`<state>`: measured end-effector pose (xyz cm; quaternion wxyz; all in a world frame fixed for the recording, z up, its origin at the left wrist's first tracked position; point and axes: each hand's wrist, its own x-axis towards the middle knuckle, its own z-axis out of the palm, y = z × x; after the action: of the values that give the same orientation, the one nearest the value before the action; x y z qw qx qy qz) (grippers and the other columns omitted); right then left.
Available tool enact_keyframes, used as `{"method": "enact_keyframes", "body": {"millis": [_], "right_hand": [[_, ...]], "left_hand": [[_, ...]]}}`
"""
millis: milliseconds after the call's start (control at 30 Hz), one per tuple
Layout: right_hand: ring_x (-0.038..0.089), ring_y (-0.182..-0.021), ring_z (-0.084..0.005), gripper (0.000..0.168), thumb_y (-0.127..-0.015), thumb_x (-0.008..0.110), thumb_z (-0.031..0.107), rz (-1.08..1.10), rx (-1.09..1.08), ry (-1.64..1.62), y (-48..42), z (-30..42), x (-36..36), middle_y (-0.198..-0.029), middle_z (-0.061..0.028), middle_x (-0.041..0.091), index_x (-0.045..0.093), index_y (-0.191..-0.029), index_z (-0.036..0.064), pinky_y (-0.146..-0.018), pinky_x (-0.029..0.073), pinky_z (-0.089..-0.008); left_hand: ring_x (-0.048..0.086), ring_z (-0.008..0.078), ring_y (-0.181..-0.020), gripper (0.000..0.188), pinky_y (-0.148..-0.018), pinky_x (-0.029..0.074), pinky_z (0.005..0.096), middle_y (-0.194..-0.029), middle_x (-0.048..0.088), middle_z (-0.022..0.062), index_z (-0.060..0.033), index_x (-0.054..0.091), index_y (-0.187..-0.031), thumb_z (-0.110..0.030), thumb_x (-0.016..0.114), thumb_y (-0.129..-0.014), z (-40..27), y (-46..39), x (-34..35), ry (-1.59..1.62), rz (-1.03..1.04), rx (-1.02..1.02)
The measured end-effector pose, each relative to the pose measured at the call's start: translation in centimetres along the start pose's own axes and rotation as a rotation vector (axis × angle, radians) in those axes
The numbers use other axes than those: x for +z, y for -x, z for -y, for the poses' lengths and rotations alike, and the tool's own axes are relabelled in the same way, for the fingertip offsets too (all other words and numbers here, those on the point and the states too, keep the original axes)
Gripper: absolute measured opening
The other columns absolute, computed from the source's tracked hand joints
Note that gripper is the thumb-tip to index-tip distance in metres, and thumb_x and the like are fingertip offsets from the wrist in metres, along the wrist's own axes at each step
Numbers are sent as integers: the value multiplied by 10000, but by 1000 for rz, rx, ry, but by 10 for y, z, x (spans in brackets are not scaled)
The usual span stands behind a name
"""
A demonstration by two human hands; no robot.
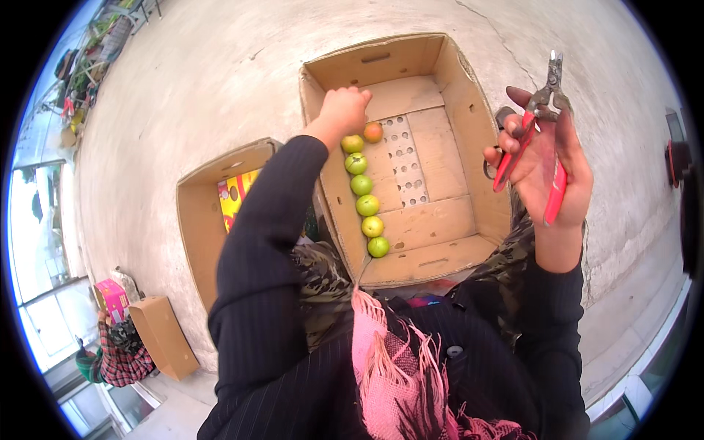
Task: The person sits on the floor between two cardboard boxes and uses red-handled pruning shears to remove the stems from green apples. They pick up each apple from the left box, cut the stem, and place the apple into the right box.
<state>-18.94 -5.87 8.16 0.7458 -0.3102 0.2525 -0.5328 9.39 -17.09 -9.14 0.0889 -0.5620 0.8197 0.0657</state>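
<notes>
A large cardboard box [462,121] stands before me, its bottom lined with cardboard and a strip with holes. Along its left wall runs a row of several green tomatoes [361,185]. One orange-red tomato [373,132] lies to the right of the row's far end. My left hand [346,110] is over the far left part of the box, fingers curled and pointing away; whether it holds anything is hidden. To the right of the box, my right hand [542,159] is palm up and holds pruning shears [531,143] with red handles, blades pointing away.
A second cardboard box [201,203] with a yellow and red printed carton [234,192] in it stands left, partly behind my left arm. Farther left, a person in a checked shirt [125,357] is beside a pink box [113,300] and a tall cardboard box [165,338]. Plants and clutter line the upper left.
</notes>
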Motion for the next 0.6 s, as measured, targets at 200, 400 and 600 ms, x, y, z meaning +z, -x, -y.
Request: {"method": "enact_keyframes", "body": {"millis": [200, 400, 600], "right_hand": [[403, -707, -129, 656, -993, 359, 402, -73, -48, 80, 8, 14, -5, -857, -53, 419, 209, -1372, -112, -642, 380, -296], [407, -701, -128, 713, -972, 401, 426, -70, -86, 65, 11, 20, -8, -868, -60, 428, 191, -1380, -119, -634, 370, -291], [418, -734, -135, 697, -970, 401, 411, -132, -53, 91, 10, 18, 1, -901, -66, 429, 201, -1370, -123, -677, 373, -297]], "left_hand": [[576, 260, -1020, 277, -868, 428, 417, -1022, 607, 89, -159, 604, -1079, -158, 573, -804, -31, -29, 108, -22, 77, 27], [571, 274, -983, 191, -895, 396, 446, -971, 601, 99, -129, 624, -973, -115, 543, -801, -29, -35, 146, -74, 50, 101], [597, 292, -966, 267, -828, 435, 435, -1030, 618, 124, -127, 616, -1047, -136, 593, -781, -48, -38, 120, 178, 20, 34]]}}
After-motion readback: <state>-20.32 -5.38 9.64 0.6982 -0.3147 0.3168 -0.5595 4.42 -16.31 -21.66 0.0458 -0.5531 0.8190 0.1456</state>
